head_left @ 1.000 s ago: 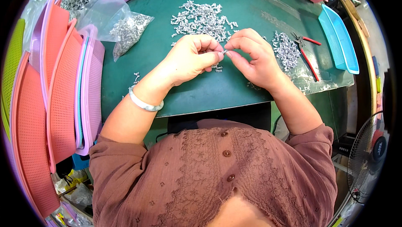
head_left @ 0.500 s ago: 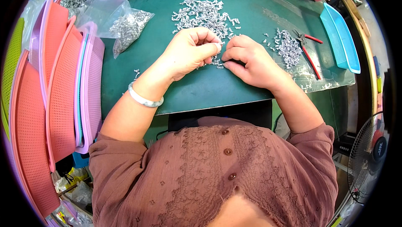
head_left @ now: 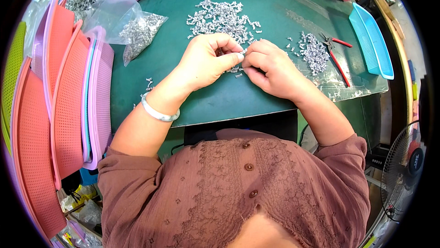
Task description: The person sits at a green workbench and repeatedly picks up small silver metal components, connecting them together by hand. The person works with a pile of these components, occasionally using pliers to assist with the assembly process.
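Observation:
Over the green tabletop (head_left: pixel 206 103) my two hands meet fingertip to fingertip. My left hand (head_left: pixel 211 58), with a pale bangle (head_left: pixel 158 110) on its wrist, pinches a small silvery metal piece (head_left: pixel 243 52) between thumb and forefinger. My right hand (head_left: pixel 269 67) has its fingers curled and pressed together at the same spot; what they hold is mostly hidden. Just beyond the hands spreads a large heap of small silvery metal pieces (head_left: pixel 220 18). A few more of them lie under the fingertips. To the right is a smaller pile of such pieces (head_left: pixel 313 53).
Red-handled pliers (head_left: pixel 338 60) lie by the smaller pile, partly on clear plastic sheeting. A blue basket (head_left: pixel 372 42) stands at the right edge. On the left are a plastic bag of metal pieces (head_left: pixel 143 35) and stacked pink and purple baskets (head_left: pixel 68 106). A fan (head_left: pixel 403 170) stands at lower right.
My hands have drawn slightly closer together, and the right fingertips now touch the left ones at the small piece. The heaps and tools look the same.

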Tool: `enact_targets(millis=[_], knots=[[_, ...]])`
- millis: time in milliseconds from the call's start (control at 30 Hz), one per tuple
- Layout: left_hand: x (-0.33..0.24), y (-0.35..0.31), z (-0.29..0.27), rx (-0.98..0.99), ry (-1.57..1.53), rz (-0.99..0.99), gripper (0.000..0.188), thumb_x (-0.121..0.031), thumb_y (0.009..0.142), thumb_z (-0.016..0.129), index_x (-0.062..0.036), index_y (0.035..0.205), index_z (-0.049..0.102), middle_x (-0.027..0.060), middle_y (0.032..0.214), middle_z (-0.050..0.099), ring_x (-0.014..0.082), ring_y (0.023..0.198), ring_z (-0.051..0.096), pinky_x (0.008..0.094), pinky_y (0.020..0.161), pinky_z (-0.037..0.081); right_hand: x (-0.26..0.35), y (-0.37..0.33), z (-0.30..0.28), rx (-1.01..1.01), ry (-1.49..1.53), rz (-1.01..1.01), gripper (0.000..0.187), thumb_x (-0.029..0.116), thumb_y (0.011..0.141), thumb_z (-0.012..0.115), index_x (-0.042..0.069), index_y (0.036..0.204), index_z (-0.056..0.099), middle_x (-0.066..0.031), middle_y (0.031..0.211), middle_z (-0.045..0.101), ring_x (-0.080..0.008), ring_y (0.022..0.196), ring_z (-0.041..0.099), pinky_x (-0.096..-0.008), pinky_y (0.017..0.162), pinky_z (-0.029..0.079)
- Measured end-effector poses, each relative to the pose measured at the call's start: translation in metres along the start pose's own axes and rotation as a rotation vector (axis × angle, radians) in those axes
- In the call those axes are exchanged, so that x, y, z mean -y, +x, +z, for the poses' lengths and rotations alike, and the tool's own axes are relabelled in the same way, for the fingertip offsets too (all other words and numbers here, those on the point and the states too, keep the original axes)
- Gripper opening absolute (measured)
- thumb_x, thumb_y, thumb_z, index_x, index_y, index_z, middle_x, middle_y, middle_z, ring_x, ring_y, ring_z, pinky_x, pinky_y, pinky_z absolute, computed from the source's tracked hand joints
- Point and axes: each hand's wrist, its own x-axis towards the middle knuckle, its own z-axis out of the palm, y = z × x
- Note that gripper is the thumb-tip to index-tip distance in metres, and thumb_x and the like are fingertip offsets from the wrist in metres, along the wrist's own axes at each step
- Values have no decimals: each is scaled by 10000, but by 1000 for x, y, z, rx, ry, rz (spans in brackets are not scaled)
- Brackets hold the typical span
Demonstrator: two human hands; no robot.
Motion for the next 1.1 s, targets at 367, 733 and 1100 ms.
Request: enact_targets(millis=[367,733,1100], knots=[[-6,-1,-3,30,-301,-128,64,-82,803,599,-29,839,604,12,706,578,65,575,518,177,499,409,-1,-1,-7,-174,99,96,101,5,699,595,30,768,527,-93,780,544,-276,770,530,-341,668,437],[-1,1,-5,89,-711,-261,43,-26,782,509,-44,770,547,87,755,584,111,569,544,189,455,426,-3,-1,-6,-239,163,73,92,-5,716,585,20,782,526,-102,782,546,-271,747,538,-331,661,441],[-7,-2,6,118,-539,-339,89,-143,867,556,-56,865,574,15,702,540,38,527,441,141,421,311,-2,-1,-7,-258,66,5,134,5,697,619,26,802,538,-105,842,564,-276,814,547,-336,703,449]])
